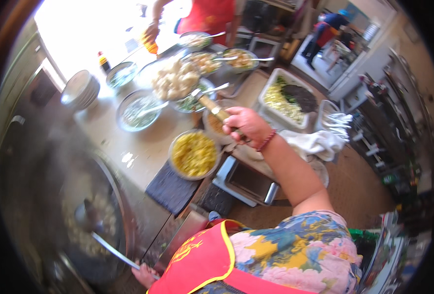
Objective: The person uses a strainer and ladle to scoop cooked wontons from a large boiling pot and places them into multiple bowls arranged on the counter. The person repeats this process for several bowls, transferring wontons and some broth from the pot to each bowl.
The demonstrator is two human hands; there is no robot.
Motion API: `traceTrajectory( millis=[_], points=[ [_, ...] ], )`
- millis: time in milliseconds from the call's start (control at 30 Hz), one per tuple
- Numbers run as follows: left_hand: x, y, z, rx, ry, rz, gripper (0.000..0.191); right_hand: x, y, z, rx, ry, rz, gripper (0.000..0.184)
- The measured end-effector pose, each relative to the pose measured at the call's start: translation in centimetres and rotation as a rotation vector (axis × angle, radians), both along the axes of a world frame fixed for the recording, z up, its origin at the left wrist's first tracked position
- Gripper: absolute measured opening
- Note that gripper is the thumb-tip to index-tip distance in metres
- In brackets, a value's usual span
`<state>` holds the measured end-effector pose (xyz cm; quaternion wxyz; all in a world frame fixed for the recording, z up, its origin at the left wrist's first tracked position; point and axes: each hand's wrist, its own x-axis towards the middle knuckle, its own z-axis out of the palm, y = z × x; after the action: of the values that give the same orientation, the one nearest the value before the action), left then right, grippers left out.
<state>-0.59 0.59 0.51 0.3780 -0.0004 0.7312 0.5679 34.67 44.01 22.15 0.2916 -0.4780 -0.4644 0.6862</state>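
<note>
My right hand (pixel 248 125) grips the handle of a skimmer (pixel 214 105), arm stretched out over the counter. Pale dumplings (pixel 174 79) are heaped in the skimmer's bowl, which hides part of the dishes beneath. At the lower left, my left hand (pixel 143 275) is closed around the handle of a metal ladle (pixel 114 250). The ladle's bowl lies in a large wok (pixel 120 200), where blurred pale pieces (pixel 97 239) float in liquid under steam. Close below the right hand stands a round container of chopped yellow food (pixel 195 154).
Bowls with spoons, including a glass bowl (pixel 139 112), crowd the steel counter (pixel 104 126). Stacked bowls (pixel 81 90) stand at its left. A white tub (pixel 288 97) of sorted fillings and a white cloth (pixel 312 141) lie right. Another person's hand (pixel 151 33) is across the counter.
</note>
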Motion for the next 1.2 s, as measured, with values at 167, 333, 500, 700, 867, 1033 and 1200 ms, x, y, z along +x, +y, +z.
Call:
traceTrajectory(
  millis=[167, 333, 500, 700, 867, 1033, 1200],
  points=[
    [-2.5, -0.2, -5.7, -0.019, 0.162, 0.091, 0.033, 3.9, 4.3, -1.9, -0.045, -0.041, -0.063, 0.038],
    [-3.5, -3.1, -6.0, -0.031, 0.089, 0.093, 0.039, 4.3, 7.2, -3.4, -0.047, -0.12, 0.0, 0.038],
    [0.4, 1.6, 1.1, -0.145, 0.102, 0.227, 0.036, 5.0, 8.1, -2.6, -0.085, -0.231, 0.048, 0.018],
    [0.8, 0.5, 0.7, -0.131, 0.108, 0.222, 0.034, 4.2, 10.0, -0.9, -0.061, -0.328, 0.141, 0.015],
    [1.0, 1.3, 1.0, -0.143, 0.111, 0.223, 0.033, 4.4, 11.0, 1.1, 0.014, -0.469, 0.201, 0.016],
    [0.9, 1.4, 1.1, -0.14, 0.092, 0.229, 0.033, 5.4, 11.5, 2.1, 0.107, -0.57, 0.215, 0.019],
    [0.9, 1.5, 1.1, -0.142, 0.094, 0.225, 0.034, 7.3, 11.8, 1.5, 0.131, -0.535, 0.169, 0.02]
  ],
)
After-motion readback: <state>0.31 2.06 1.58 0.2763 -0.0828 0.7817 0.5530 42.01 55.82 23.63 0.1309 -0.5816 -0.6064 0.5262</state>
